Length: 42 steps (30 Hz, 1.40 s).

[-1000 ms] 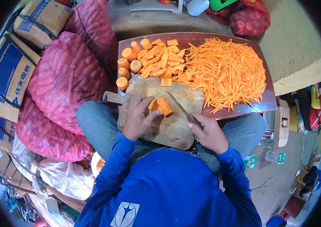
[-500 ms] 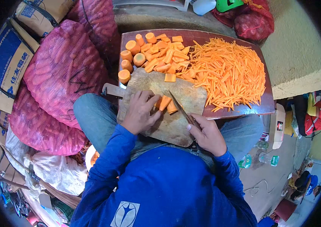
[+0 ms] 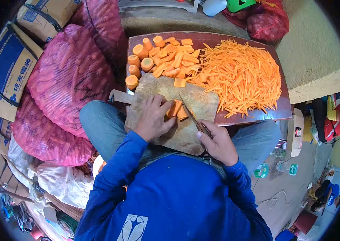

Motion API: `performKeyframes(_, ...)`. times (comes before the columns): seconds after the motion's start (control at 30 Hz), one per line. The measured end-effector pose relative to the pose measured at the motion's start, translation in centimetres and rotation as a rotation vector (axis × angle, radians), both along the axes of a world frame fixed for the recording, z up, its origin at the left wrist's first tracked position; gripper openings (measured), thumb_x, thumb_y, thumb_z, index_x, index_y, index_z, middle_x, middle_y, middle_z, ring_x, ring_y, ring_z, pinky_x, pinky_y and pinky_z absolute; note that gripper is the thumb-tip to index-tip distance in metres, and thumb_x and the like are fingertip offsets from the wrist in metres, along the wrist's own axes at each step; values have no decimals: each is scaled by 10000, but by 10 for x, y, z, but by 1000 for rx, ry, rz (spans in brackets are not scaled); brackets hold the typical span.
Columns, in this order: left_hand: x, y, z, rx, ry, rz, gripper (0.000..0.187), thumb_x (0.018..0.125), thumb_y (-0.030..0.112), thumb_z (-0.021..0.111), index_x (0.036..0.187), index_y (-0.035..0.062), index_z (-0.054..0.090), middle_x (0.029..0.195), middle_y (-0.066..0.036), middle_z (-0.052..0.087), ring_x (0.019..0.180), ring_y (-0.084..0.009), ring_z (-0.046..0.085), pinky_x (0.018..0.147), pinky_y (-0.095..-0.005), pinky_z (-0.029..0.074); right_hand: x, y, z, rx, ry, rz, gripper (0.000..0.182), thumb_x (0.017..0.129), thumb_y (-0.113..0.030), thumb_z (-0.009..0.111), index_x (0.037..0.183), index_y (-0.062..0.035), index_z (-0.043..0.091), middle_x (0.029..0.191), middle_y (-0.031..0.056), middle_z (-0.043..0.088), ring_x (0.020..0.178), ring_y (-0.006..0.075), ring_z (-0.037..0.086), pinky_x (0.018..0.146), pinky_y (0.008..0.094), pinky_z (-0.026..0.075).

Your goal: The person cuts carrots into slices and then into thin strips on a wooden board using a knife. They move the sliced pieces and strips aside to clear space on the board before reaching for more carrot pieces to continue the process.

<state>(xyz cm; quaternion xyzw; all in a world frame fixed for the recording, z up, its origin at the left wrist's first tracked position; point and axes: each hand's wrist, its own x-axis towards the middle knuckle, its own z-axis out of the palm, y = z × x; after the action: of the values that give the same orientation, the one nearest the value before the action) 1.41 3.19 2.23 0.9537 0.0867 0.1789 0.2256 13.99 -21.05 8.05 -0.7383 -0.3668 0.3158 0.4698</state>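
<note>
A worn wooden cutting board (image 3: pixel 160 86) rests over my lap and the near edge of a low table. My right hand (image 3: pixel 221 148) is closed round the handle of a knife (image 3: pixel 190 113), its blade slanting up and left over the board. Beside the blade lie cut carrot pieces (image 3: pixel 175 107). My left hand (image 3: pixel 152 117) presses on the board with curled fingers, thumb and fingertips gripping the carrot; part of it is hidden under them. A flat carrot slab (image 3: pixel 180 82) sits at the board's far edge.
The dark red table (image 3: pixel 250 119) carries a heap of carrot strips (image 3: pixel 244 78) on the right, with carrot slices (image 3: pixel 172 56) and upright chunks (image 3: pixel 140 51) on the left. Pink mesh sacks (image 3: pixel 71 76) and cardboard boxes (image 3: pixel 7 66) crowd the left side. Plastic bottles (image 3: pixel 261 170) stand at right.
My left fingers have drawn in a little round the carrot pieces, and the thumb has shifted slightly up and right. The knife stays nearly in the same place.
</note>
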Motion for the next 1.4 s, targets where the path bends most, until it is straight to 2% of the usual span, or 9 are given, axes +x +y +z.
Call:
performKeyframes(0.17, -4, -4, 4, 0, 58, 2, 457, 835, 249, 874, 1227, 58, 737, 1151, -125, 637, 1115, -341, 583, 952, -465, 441, -6, 1, -8, 17, 71, 16, 334, 1046, -157, 686, 1312, 44, 661, 783, 148, 624, 670, 187, 596, 659, 364, 518)
performKeyframes(0.23, -4, -5, -1, -46, -47, -20, 391, 841, 221, 875, 1169, 54, 746, 1165, -117, 663, 1119, -335, 606, 954, -463, 435, -6, 1, -7, -6, 319, -37, 319, 1082, -147, 659, 1338, 42, 662, 762, 45, 617, 611, 109, 566, 584, 303, 489)
performKeyframes(0.27, -5, -6, -3, -46, -46, -21, 391, 841, 221, 875, 1169, 54, 746, 1165, -117, 663, 1119, -335, 606, 954, -463, 435, -6, 2, -6, -6, 319, -39, 319, 1082, -147, 659, 1338, 42, 662, 762, 45, 617, 611, 109, 566, 584, 303, 489)
performKeyframes(0.33, -6, -8, -3, -78, -82, -73, 356, 832, 200, 881, 1125, 48, 749, 1178, -115, 678, 1123, -328, 622, 959, -463, 433, -6, 2, -4, 54, 438, -58, 247, 1116, -179, 616, 1246, 25, 668, 762, -47, 557, 569, 30, 508, 527, 228, 427)
performKeyframes(0.67, 1, -19, 5, 9, 9, -38, 470, 775, 224, 914, 1172, 55, 727, 1174, -113, 683, 1136, -324, 608, 953, -455, 445, -3, 0, -9, 63, 428, -55, 239, 1115, -181, 610, 1224, 23, 673, 771, -35, 562, 564, 31, 508, 521, 225, 420)
performKeyframes(0.73, 1, -13, 0, 1, -29, -66, 486, 766, 237, 916, 1176, 57, 727, 1168, -115, 686, 1129, -331, 611, 945, -454, 455, 0, -2, -13, 39, 458, -29, 362, 1119, -178, 630, 1409, 40, 631, 775, -41, 571, 570, 49, 550, 527, 241, 469)
performKeyframes(0.97, -9, 0, -6, -137, -86, -62, 483, 717, 171, 942, 1128, 36, 728, 1140, -131, 690, 1061, -362, 635, 936, -466, 497, -3, -3, -13, 72, 429, -46, 280, 1117, -193, 614, 1277, 29, 670, 778, -30, 576, 557, 31, 515, 510, 226, 416)
performKeyframes(1.13, -15, 8, -4, -141, -102, -110, 473, 769, 138, 895, 1190, 32, 707, 1163, -137, 660, 1102, -359, 597, 970, -456, 491, -1, -2, -11, 40, 414, -35, 337, 1114, -184, 623, 1369, 35, 650, 773, -37, 578, 566, 26, 518, 517, 222, 421)
performKeyframes(1.4, -13, -2, 6, 2, -11, -18, 477, 725, 175, 775, 1178, 44, 704, 1173, -135, 658, 1145, -360, 588, 982, -489, 469, 0, -3, -13, 18, 367, -14, 358, 1116, -204, 628, 1384, 32, 649, 745, -32, 564, 585, 67, 557, 544, 271, 474)
